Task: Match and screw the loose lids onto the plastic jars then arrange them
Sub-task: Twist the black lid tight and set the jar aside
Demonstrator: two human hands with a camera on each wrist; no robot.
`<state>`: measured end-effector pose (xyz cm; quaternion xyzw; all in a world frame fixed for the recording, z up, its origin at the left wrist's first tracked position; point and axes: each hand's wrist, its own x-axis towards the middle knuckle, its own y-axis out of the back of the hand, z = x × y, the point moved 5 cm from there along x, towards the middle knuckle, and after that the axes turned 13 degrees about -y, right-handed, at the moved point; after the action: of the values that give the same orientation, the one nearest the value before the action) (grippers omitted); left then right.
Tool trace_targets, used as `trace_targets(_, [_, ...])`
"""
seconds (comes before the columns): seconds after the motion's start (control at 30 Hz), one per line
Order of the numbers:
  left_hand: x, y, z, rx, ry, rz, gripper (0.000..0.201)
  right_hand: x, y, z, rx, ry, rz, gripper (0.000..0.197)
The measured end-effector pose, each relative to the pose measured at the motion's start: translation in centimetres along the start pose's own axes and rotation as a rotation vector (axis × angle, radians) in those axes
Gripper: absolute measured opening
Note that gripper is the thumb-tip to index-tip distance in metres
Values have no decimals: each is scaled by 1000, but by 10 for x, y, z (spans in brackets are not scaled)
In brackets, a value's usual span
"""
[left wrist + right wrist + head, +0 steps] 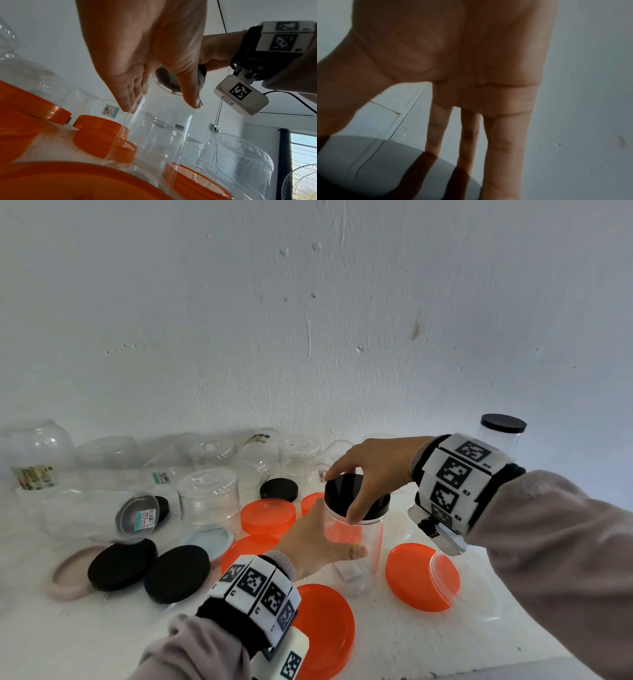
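A tall clear jar stands upright in the middle of the white table. On its mouth sits a black lid. My right hand comes down from above and grips the lid's rim, thumb in front and fingers behind. From the near left, my left hand holds the jar body, its thumb on the near wall. The left wrist view has my left hand round the jar, with the black lid seen from below. Seen from the right wrist, my right hand reaches over the glossy lid.
Several orange lids lie around the jar, and black lids and a pink lid at the left. Several open clear jars crowd the back, one lying on its side. A capped jar stands far right.
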<state>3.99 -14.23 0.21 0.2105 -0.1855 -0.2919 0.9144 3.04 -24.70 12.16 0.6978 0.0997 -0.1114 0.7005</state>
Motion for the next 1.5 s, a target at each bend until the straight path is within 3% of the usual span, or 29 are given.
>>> trace_targets(0.57, [0, 3, 7, 36, 0, -92, 103, 2, -5, -1, -20, 145, -64, 69])
trace_targets(1.0, [-2, 3, 1, 51, 13, -73, 106, 1, -2, 0, 31, 5, 21, 75])
trace_targets(1.23, [-2, 1, 2, 54, -7, -9, 95, 1, -8, -1, -45, -94, 171, 72])
trace_targets(1.5, [-1, -1, 2, 37, 0, -16, 98, -5, -7, 2, -8, 5, -47, 76])
